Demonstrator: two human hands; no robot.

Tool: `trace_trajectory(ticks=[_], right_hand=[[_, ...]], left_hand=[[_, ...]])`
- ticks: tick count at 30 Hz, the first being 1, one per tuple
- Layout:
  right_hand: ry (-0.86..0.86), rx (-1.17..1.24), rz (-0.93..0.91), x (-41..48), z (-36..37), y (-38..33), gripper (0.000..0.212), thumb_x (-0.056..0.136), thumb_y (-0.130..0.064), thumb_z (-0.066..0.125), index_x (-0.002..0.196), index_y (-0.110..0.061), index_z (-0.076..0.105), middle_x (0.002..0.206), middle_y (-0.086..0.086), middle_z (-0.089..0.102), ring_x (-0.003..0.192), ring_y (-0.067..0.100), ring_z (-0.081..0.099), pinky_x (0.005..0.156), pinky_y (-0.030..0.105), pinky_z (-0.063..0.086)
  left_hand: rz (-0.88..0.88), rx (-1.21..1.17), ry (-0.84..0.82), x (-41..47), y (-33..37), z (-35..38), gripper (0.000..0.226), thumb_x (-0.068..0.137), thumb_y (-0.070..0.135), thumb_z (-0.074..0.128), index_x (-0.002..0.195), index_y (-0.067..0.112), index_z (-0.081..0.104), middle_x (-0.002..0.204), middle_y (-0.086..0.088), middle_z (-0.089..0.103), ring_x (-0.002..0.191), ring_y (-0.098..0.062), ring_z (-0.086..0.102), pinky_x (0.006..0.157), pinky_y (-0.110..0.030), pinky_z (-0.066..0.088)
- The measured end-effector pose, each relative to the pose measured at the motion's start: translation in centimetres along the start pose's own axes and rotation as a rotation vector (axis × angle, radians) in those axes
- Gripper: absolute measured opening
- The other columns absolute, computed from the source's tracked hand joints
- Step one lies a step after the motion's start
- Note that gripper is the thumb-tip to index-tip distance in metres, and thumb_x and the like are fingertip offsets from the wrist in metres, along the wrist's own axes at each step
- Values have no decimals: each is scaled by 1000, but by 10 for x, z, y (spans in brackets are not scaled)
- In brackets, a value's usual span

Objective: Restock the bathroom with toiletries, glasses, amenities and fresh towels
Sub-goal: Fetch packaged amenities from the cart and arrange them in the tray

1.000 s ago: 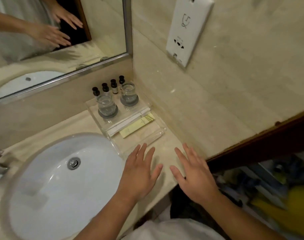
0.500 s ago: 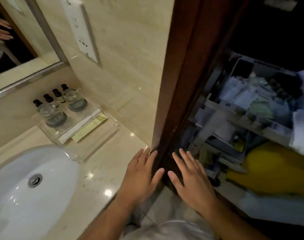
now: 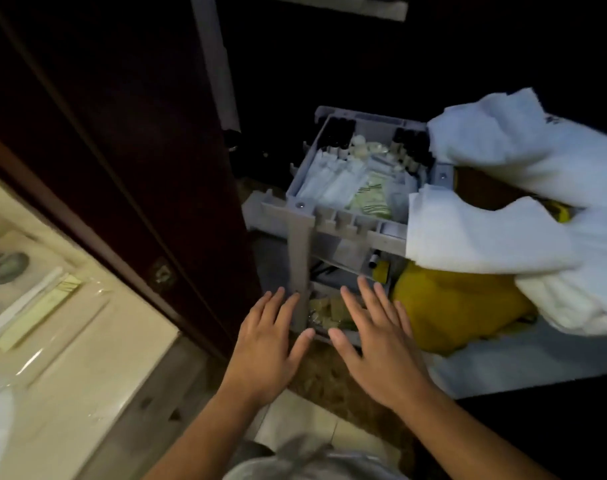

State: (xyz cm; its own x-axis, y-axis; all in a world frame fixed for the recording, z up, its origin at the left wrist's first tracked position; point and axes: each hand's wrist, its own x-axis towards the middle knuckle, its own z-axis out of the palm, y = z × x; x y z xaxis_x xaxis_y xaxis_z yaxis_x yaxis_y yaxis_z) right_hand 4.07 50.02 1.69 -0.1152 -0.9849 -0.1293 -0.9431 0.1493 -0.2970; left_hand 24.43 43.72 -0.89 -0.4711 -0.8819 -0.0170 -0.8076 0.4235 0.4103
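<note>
dark wood door frame | beige counter | room beyond dim

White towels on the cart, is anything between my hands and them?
Nothing visible blocks the right hand: the white towels lie uncovered atop the cart, above the yellow bag. Its grey post stands beside the left hand.

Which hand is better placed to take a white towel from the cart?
Probably right. The right hand is open, empty and nearer the white towels; the left hand, also open, is farther from them.

Grey cart, white towels, yellow bag, dark brown door
</note>
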Motion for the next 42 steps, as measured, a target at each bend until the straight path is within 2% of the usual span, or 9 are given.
trace_trajectory(ticks=[7, 13, 19, 23, 27, 30, 32, 38, 42], right_hand=[[109, 10, 21, 13, -42, 36, 79, 96, -77, 5, 165, -39, 4, 174, -9, -12, 159, 14, -15, 130, 47, -1], [177, 19, 33, 50, -64, 58, 82, 95, -78, 1, 165, -37, 10, 174, -7, -8, 160, 15, -13, 128, 44, -7], [146, 0, 86, 110, -84, 82, 74, 100, -74, 9, 164, -37, 14, 174, -8, -12, 158, 15, -21, 128, 48, -10], [109, -68, 110, 162, -90, 94, 67, 105, -65, 18, 162, -31, 28, 175, -3, 4, 161, 22, -11, 128, 54, -5], [54, -189, 112, 211, -90, 102, 75, 99, -57, 9, 157, -21, 42, 169, 6, 31, 160, 29, 12, 128, 57, 1], [-106, -201, 122, 239, -92, 103, 61, 107, -43, 29, 163, -19, 25, 168, 5, 30, 161, 25, 7, 126, 58, -10], [-172, -190, 127, 251, -95, 101, 65, 105, -35, 41, 164, -18, 19, 166, 4, 34, 161, 24, 7, 124, 60, -14], [-218, -162, 158, 264, -89, 100, 71, 99, -27, 54, 162, -19, 22, 154, 5, 50, 155, 24, 28, 124, 60, -14], [-189, -118, 161, 265, -87, 98, 70, 98, -27, 57, 160, -23, 26, 150, 2, 56, 151, 22, 37, 124, 58, -17]], left_hand=[[97, 12, 10, 51, 52, -15, 77, 97, 73, 18, 162, 33, 23, 170, 5, 21, 157, -16, 9, 124, -32, 9], [151, -29, 35, 111, 72, -27, 71, 99, 70, 27, 159, 31, 30, 164, 8, 30, 152, -14, 19, 123, -41, 26], [152, -109, -31, 187, 78, -21, 67, 101, 65, 36, 159, 30, 31, 163, 7, 33, 151, -14, 21, 123, -39, 25], [52, -179, -152, 245, 78, -14, 65, 102, 63, 39, 159, 36, 26, 160, 8, 36, 149, -13, 22, 123, -42, 25], [-3, -142, -201, 292, 72, -7, 66, 100, 67, 36, 157, 37, 25, 155, 3, 46, 143, -21, 36, 115, -51, 36], [-35, -149, -283, 319, 63, 1, 71, 95, 76, 29, 156, 41, 19, 151, 3, 51, 138, -22, 42, 111, -54, 41], [-70, -183, -325, 332, 61, 2, 77, 90, 81, 28, 155, 42, 17, 148, 3, 54, 133, -22, 50, 106, -53, 46], [-170, -287, -410, 354, 60, 4, 89, 78, 87, 35, 154, 43, 20, 127, 6, 68, 108, -18, 67, 92, -48, 57], [-180, -320, -398, 358, 61, 6, 74, 91, 71, 50, 155, 40, 28, 122, 7, 67, 102, -12, 64, 82, -34, 53]])
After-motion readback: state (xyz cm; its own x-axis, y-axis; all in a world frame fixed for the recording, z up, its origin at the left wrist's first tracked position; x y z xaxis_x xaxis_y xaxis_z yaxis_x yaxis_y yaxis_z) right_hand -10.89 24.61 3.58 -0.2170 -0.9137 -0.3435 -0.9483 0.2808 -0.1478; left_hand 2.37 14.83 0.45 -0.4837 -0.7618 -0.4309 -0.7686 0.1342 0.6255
